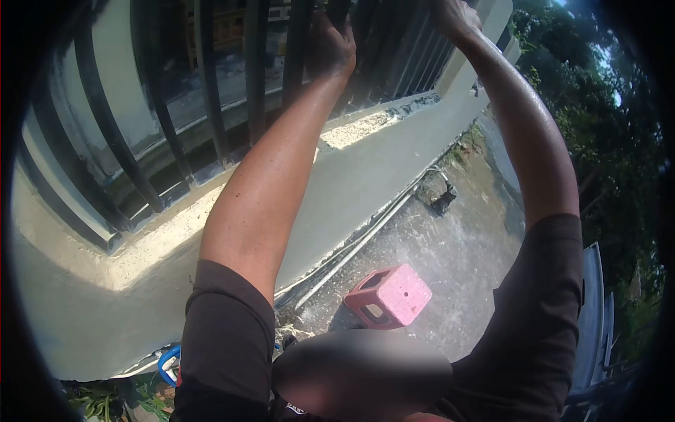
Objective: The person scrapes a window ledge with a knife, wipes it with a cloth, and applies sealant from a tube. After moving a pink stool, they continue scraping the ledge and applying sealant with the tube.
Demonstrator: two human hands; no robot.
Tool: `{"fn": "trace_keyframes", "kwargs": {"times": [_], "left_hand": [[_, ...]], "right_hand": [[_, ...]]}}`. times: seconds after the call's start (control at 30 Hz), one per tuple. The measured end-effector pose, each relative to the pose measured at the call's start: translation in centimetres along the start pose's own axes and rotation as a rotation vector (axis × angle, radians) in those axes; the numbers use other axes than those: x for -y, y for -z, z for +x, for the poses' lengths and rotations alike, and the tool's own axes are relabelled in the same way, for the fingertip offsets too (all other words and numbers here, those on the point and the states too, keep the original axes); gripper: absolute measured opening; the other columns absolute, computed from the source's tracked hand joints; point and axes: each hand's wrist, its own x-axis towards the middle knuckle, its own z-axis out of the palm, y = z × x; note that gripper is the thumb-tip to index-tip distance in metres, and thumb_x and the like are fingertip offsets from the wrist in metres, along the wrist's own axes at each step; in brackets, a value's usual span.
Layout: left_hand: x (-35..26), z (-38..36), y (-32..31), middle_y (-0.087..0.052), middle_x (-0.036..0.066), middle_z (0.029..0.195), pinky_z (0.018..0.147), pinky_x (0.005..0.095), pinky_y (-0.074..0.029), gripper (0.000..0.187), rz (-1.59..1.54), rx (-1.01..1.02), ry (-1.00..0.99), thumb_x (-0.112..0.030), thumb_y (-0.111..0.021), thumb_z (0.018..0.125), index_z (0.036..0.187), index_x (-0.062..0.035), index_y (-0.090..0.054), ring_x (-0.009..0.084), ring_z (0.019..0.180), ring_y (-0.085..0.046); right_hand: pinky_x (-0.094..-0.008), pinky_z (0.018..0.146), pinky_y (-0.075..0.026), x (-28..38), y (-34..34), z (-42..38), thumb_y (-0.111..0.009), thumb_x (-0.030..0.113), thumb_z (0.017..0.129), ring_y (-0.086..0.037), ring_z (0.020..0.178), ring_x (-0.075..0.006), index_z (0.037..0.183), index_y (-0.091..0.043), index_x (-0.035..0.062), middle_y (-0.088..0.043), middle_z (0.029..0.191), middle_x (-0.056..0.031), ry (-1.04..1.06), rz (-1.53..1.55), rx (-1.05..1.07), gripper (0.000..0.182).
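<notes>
Outdoors, a pale wall (373, 174) is running beneath both hands, concrete ground (464, 260) is stretching farther below, and dark green trees (562, 105) are standing to the right of the right hand. A window grille of dark metal bars (255, 63) is surrounding the left hand and extending to its left, rising from a rough, sunlit ledge (362, 129) below the hands. The left hand (330, 48) is clasping one upright bar, shadow hiding most of its fingers. The right hand (458, 21) is sitting well apart from it, near the grille's far end; the top edge of the view is cutting off its fingers, so whether it is holding anything cannot be told. Dark short sleeves (228, 316) are covering both upper arms. Well below the hands, a pink plastic stool (402, 294) is standing on the concrete near the wall's foot. A white pipe (380, 225) is running along that foot, and a small dark object (443, 200), too unclear to name, is lying near it, below the right hand
</notes>
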Motion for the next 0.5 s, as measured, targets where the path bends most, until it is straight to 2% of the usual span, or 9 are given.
{"fn": "trace_keyframes", "kwargs": {"times": [0.17,0.23,0.4,0.43,0.5], "left_hand": [[-0.7,0.1,0.7,-0.069,0.025,0.093,0.075,0.0517,-0.055,0.045,0.0,0.033,0.025,-0.044,-0.055,0.098,0.117,-0.0033,-0.048,0.044,0.089,-0.068],[-1.9,0.5,1.2,-0.05,0.031,0.139,0.108,0.045,-0.042,0.068,-0.005,0.192,0.269,-0.046,-0.05,0.099,0.147,-0.0001,-0.036,0.0411,0.127,-0.052],[-0.8,0.5,0.3,-0.051,0.031,0.137,0.105,0.0462,-0.044,0.065,0.011,0.15,0.173,-0.044,-0.049,0.1,0.145,0.0009,-0.037,0.0421,0.125,-0.053],[-0.6,0.5,0.2,-0.052,0.03,0.136,0.105,0.0464,-0.044,0.064,0.017,0.117,0.139,-0.044,-0.049,0.1,0.145,0.0009,-0.038,0.042,0.125,-0.054],[-0.7,0.4,0.3,-0.052,0.029,0.136,0.105,0.0463,-0.044,0.064,0.011,0.112,0.127,-0.044,-0.049,0.1,0.145,0.0007,-0.038,0.042,0.125,-0.054]], "right_hand": [[-0.0474,0.088,-0.052,2.3,1.9,0.2,-0.046,0.031,0.099,-0.066,0.101,-0.0343,0.111,-0.066,0.0026,-0.069,0.11,-0.0157,0.047,-0.05,0.13,0.037],[-0.0478,0.089,-0.052,3.1,2.1,-0.8,-0.046,0.03,0.099,-0.065,0.104,-0.0348,0.115,-0.065,0.0029,-0.069,0.112,-0.0163,0.057,-0.081,0.183,0.037],[-0.0489,0.091,-0.053,4.9,1.2,-5.7,-0.045,0.029,0.099,-0.065,0.11,-0.0361,0.124,-0.061,0.0036,-0.067,0.117,-0.0178,0.07,-0.06,0.303,0.039],[-0.0467,0.083,-0.058,6.1,1.6,-6.4,-0.046,0.013,0.099,-0.07,0.1,-0.0369,0.114,-0.067,0.0078,-0.072,0.107,-0.0184,0.075,-0.315,0.467,0.027],[-0.0478,0.082,-0.057,6.5,1.2,-8.8,-0.043,0.014,0.099,-0.07,0.1,-0.0373,0.11,-0.067,0.0046,-0.072,0.104,-0.0213,0.058,-0.265,0.503,0.028]]}}
